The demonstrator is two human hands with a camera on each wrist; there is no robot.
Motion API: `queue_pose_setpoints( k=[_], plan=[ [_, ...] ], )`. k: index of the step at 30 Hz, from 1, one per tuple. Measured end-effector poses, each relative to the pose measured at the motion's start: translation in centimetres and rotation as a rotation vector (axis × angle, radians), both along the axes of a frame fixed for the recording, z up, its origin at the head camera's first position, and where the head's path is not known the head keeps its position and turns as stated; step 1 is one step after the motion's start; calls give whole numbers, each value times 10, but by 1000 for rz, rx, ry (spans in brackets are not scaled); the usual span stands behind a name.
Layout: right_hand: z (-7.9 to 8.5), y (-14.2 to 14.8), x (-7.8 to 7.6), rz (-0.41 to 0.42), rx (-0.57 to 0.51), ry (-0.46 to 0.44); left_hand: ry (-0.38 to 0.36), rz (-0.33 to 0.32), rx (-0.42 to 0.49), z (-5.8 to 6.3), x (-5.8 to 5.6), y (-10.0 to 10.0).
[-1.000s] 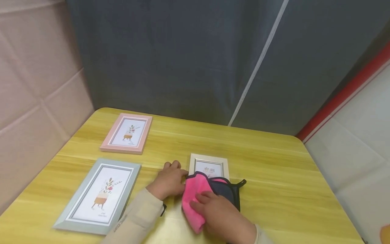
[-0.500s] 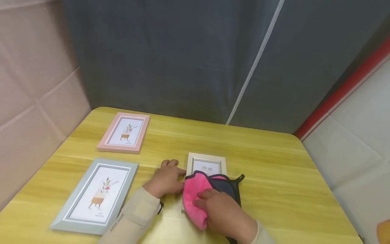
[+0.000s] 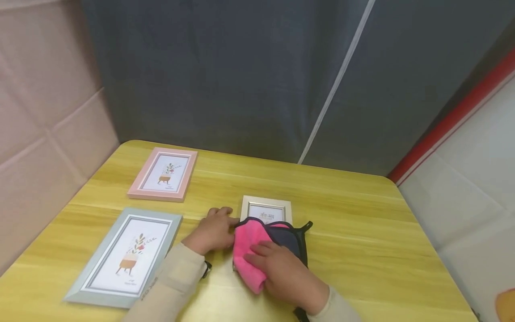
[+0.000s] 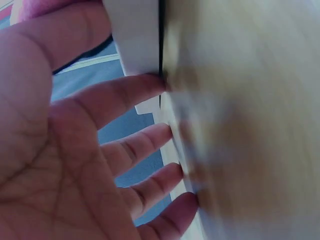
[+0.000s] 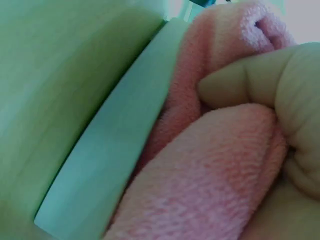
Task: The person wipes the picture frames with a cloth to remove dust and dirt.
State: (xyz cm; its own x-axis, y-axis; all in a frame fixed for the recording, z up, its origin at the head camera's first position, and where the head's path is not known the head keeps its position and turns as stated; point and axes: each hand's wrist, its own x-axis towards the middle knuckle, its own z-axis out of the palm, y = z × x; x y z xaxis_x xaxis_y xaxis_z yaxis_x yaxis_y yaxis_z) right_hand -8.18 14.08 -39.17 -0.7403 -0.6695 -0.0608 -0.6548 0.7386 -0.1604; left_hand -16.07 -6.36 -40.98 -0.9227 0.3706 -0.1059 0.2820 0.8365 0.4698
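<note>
A small cream picture frame lies face up on the table, its lower part covered by a pink cloth with a dark, black-edged side. My right hand presses this cloth onto the frame; in the right wrist view the thumb digs into the fluffy pink cloth, bunched beside the frame's pale side. My left hand steadies the frame's left edge. In the left wrist view its fingers are spread and nearly straight, tips down at the tabletop, with the thumb along the frame's side.
A pink picture frame lies at the back left of the yellow wooden table. Nearer, beside my left sleeve, is a larger pale blue-green frame. A dark grey curtain hangs behind the table's far edge.
The cream frame, the cloth and both hands have shifted slightly left and away from me. The cloth still covers the frame's lower part, and the other two frames stay put.
</note>
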Motion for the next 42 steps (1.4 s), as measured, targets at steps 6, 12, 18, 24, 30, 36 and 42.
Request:
queue_pose_setpoints(
  k=[6, 12, 18, 24, 30, 36, 42],
  plan=[
    [1, -3, 3, -45, 74, -32, -33, 4, -1, -1, 0, 1],
    [10, 12, 1, -97, 95, -34, -34, 2, 12, -2, -1, -1],
    [15, 24, -4, -173, 102, -16, -36, -12, 13, 0, -1, -2],
    [16, 23, -2, -193, 91, -2, -51, 0, 23, 0, 0, -3],
    [15, 26, -1, -223, 59, 25, -58, 7, 22, 1, 1, -1],
    [12, 33, -7, -162, -14, 35, -52, 11, 26, 0, 0, -1],
    [10, 30, -11, -66, -131, -21, -23, 13, 28, -2, 1, -2]
  ],
)
